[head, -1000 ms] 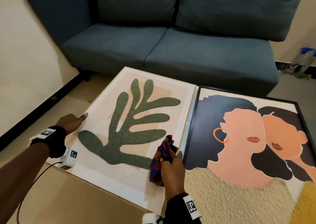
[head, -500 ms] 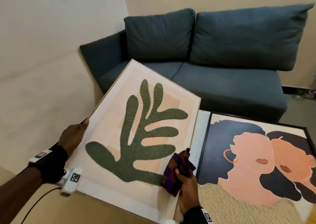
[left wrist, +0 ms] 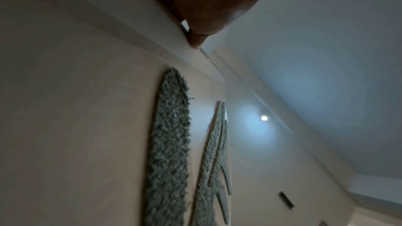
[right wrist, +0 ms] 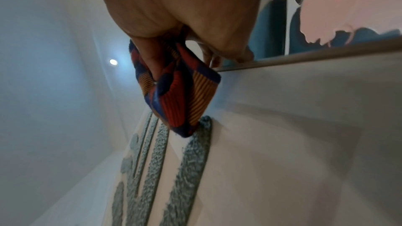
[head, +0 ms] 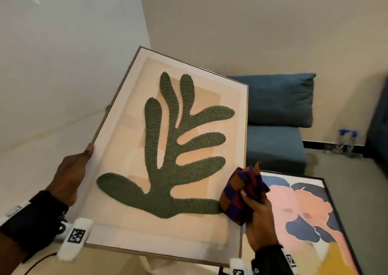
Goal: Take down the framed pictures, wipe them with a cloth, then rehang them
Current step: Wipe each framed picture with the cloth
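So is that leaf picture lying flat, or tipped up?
Tipped up. The leaf picture is raised off the surface, its far end high; the left hand grips its left edge, the right hand its right edge along with the cloth.

Green leaf picture (head: 178, 159), cream ground; cloth (head: 241, 195) checked purple, red, orange; sofa (head: 277, 115) blue.
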